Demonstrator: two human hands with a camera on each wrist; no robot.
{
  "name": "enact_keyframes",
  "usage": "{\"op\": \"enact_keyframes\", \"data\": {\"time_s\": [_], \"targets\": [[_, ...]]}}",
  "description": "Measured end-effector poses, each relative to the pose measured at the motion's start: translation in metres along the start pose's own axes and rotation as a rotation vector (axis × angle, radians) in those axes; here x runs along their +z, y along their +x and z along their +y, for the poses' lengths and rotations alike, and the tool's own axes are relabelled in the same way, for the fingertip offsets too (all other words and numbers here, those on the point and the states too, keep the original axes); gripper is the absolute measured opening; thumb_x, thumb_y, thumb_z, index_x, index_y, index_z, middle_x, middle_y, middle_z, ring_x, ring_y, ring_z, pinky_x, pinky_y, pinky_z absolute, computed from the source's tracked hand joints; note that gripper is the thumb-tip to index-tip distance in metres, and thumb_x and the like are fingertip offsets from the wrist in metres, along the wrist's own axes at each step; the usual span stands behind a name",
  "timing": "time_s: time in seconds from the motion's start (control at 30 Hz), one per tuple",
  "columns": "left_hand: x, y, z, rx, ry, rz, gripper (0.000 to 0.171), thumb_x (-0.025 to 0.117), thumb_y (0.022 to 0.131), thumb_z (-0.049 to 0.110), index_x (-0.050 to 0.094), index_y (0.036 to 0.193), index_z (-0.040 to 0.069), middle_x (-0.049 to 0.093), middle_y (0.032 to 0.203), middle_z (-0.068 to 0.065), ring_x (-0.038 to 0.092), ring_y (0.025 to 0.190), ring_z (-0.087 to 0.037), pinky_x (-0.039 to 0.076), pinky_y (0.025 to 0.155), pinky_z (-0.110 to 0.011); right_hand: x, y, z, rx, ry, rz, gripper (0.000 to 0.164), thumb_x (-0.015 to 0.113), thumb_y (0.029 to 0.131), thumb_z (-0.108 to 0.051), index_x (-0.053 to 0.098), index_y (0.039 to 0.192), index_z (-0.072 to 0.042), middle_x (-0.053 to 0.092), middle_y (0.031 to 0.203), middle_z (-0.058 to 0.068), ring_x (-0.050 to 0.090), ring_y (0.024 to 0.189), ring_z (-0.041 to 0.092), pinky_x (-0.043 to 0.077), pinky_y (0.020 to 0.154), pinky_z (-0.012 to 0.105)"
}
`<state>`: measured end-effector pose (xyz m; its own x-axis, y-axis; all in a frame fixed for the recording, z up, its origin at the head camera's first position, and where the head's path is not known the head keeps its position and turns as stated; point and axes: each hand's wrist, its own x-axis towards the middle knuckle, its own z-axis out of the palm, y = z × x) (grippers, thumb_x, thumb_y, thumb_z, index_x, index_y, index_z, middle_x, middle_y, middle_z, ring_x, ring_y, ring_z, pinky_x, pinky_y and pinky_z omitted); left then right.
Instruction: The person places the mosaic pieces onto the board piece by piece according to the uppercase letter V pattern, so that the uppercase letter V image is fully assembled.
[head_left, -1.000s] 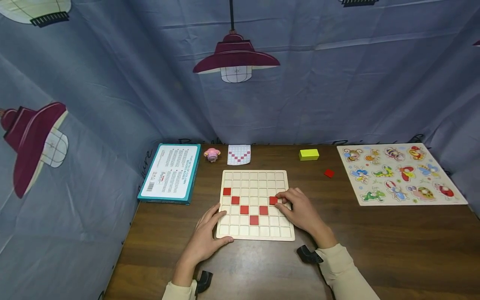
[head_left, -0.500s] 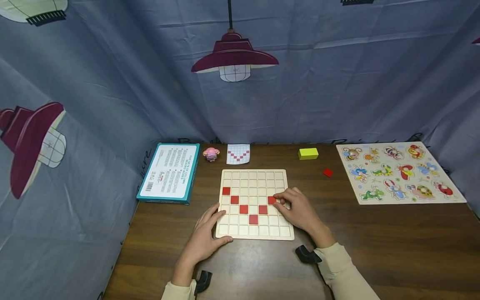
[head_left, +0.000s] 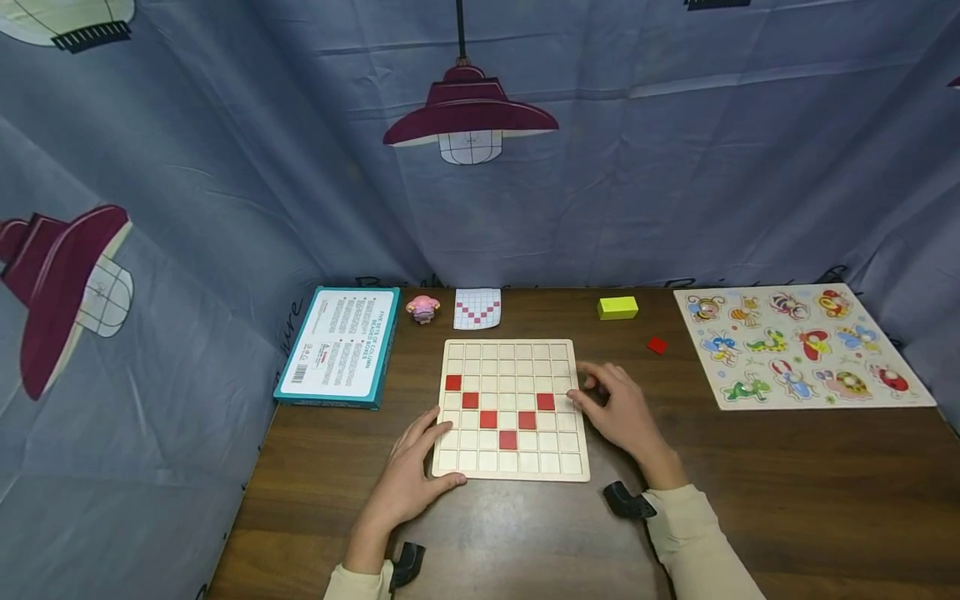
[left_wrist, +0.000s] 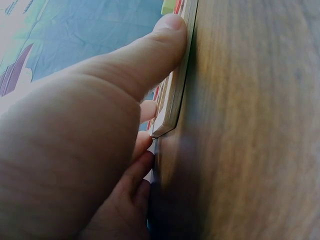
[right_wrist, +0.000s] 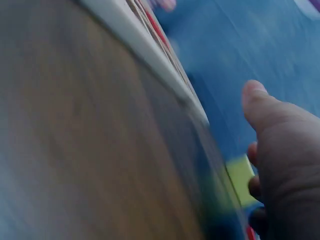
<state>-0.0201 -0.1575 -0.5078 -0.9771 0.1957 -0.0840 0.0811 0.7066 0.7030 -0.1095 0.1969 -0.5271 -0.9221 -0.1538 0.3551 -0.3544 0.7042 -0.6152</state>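
Observation:
A pale wooden grid board (head_left: 513,364) lies on the table with several red square tiles in its cells, forming a lopsided V. The rightmost is a red tile (head_left: 545,402). My left hand (head_left: 408,467) rests at the board's near left corner, thumb on the front edge and fingers along the left edge; the thumb (left_wrist: 165,37) lies across the rim in the left wrist view. Just right of the board, my right hand (head_left: 618,408) holds nothing, its thumb and index finger apart near the right edge. A loose red tile (head_left: 657,345) lies farther back.
Behind the board stand a small pattern card (head_left: 477,309), a pink figurine (head_left: 423,309) and a yellow-green block (head_left: 617,308). A teal box (head_left: 337,346) lies at the left, an insect puzzle board (head_left: 802,350) at the right. A blue curtain (head_left: 637,192) hangs behind the table.
My right hand has let go of the rightmost red tile, which stays in its cell, and has moved right to beside the board's edge. My left hand has stayed in place.

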Motion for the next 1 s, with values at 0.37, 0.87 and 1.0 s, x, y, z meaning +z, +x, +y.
{"op": "enact_keyframes", "data": {"time_s": [0.37, 0.87, 1.0], "targets": [[0.002, -0.001, -0.002, -0.009, 0.001, -0.005, 0.082, 0.087, 0.078, 0.047, 0.054, 0.148, 0.019, 0.034, 0.166, -0.003, 0.028, 0.154, -0.034, 0.027, 0.119, -0.066, -0.038, 0.007, 0.062, 0.421, -0.133, 0.171, 0.067, 0.071, 0.096, -0.028, 0.046, 0.146, 0.009, 0.053, 0.113, 0.025, 0.048, 0.107, 0.041, 0.04, 0.091, 0.053], [0.001, 0.0, 0.001, -0.005, -0.007, 0.001, 0.081, 0.087, 0.078, 0.045, 0.055, 0.147, 0.018, 0.035, 0.165, -0.004, 0.029, 0.154, -0.035, 0.028, 0.118, -0.066, -0.041, 0.015, 0.063, 0.524, -0.187, 0.12, 0.047, 0.066, 0.099, -0.029, 0.06, 0.13, 0.005, 0.058, 0.111, 0.024, 0.054, 0.107, 0.042, 0.042, 0.092, 0.056], [0.001, 0.001, 0.0, -0.003, -0.005, 0.002, 0.081, 0.087, 0.078, 0.046, 0.055, 0.147, 0.018, 0.035, 0.166, -0.004, 0.029, 0.154, -0.035, 0.028, 0.118, -0.066, -0.038, 0.016, 0.063, 0.505, -0.21, 0.126, 0.039, 0.064, 0.1, -0.028, 0.064, 0.124, 0.004, 0.06, 0.106, 0.021, 0.056, 0.101, 0.041, 0.043, 0.088, 0.054]]}}
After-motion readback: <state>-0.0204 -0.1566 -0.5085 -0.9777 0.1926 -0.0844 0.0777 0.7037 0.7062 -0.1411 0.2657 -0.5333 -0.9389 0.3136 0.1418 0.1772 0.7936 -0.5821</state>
